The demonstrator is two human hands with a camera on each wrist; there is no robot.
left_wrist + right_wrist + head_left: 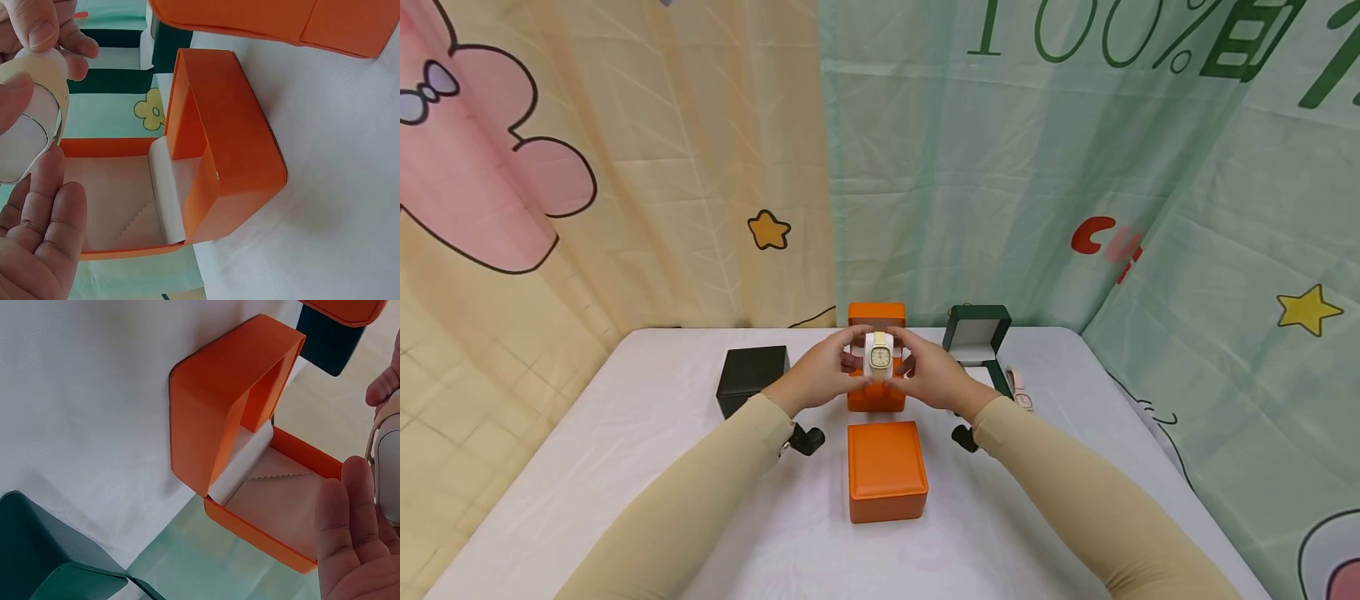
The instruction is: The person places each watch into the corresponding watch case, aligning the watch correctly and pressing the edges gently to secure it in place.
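Note:
Both hands hold a cream-strapped wristwatch (880,357) wrapped around a white cushion, its squarish dial facing me. My left hand (822,372) grips it from the left side, and my right hand (934,370) from the right. Directly behind and below them stands an opened orange watch box (876,402) with its lid up. In the left wrist view the pale lining of the orange box (231,137) shows, and its inner well looks hollow. Left-hand fingers (53,219) lie along the strap's edge there. The right wrist view shows right-hand fingers (359,512) beside the watch (390,462).
A closed orange box (887,471) sits nearer to me on the white-covered table (760,533). To the left is a closed black box (752,371). At the right stands an open dark green box (977,325), with a pink-strapped watch (1021,392) beside it.

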